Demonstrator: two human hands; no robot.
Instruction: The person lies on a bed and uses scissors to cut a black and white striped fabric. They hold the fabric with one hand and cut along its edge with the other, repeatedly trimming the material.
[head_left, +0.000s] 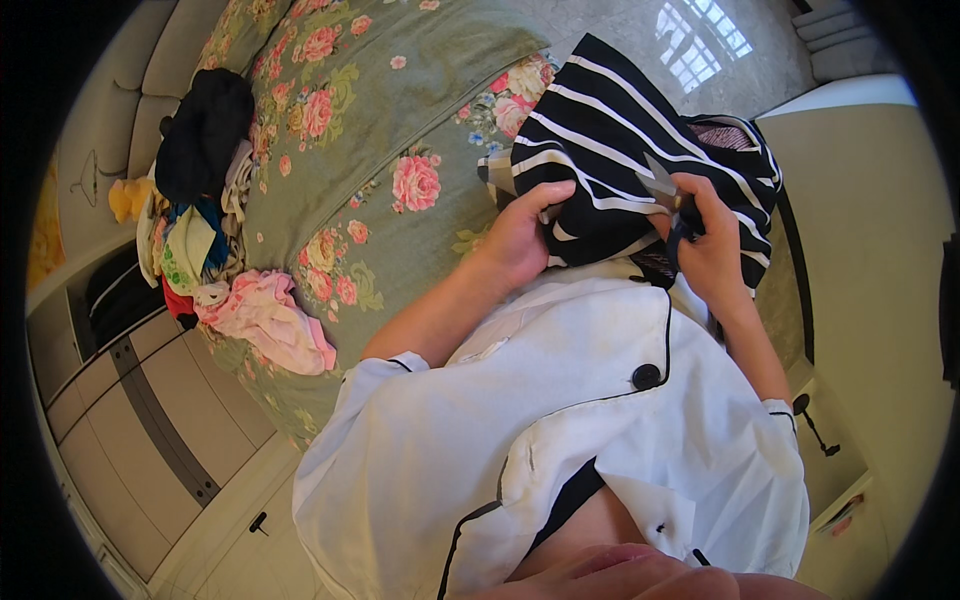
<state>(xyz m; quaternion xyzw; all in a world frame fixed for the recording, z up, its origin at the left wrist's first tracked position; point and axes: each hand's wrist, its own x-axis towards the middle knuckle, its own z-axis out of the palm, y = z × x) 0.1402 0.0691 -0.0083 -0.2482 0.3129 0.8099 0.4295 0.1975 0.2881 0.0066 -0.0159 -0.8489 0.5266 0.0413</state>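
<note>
A black-and-white striped cloth lies bunched over my lap, one corner pointing toward the floor. My left hand grips its near edge, the thumb on top and the fingers hidden under the folds. In my right hand is a pair of scissors with dark handles. Their blades are parted and point up and to the left, over the striped fabric. Whether the blades touch the cloth I cannot tell. A patterned pinkish lining shows at the cloth's far right.
I sit beside a bed with a green floral cover. Piled along its left side are a black garment, a pink garment and several other clothes. A pale panel stands close on my right. Beyond the bed is a shiny tiled floor.
</note>
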